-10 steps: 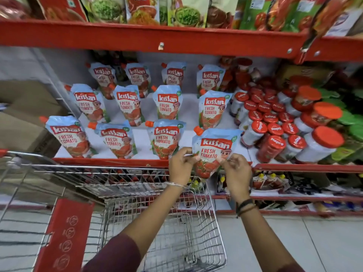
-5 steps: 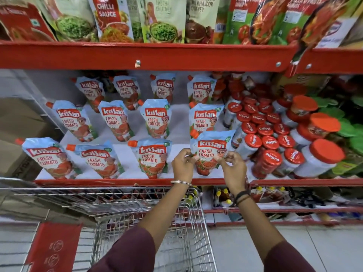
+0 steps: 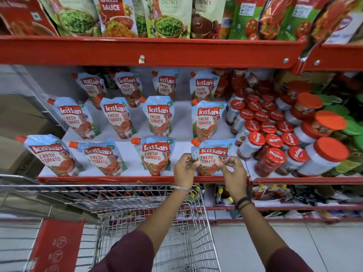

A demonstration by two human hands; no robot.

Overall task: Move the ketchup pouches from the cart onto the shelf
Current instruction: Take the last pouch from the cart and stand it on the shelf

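While you seat it: front-right ketchup pouch (image 3: 213, 156) stands upright, long axis vertical, beside the jars (image 3: 275, 142).
Left hand (image 3: 184, 169): pinches pouch's left edge.
Right hand (image 3: 232, 171): pinches right edge.
Nearer hand: neither.

Twelve ketchup pouches (image 3: 155, 155) on the shelf (image 3: 125, 179), one cart (image 3: 137, 195)

Glossy plastic ketchup pouches (image 3: 213, 157), painted metal shelf (image 3: 110, 180), wire cart (image 3: 188, 242)
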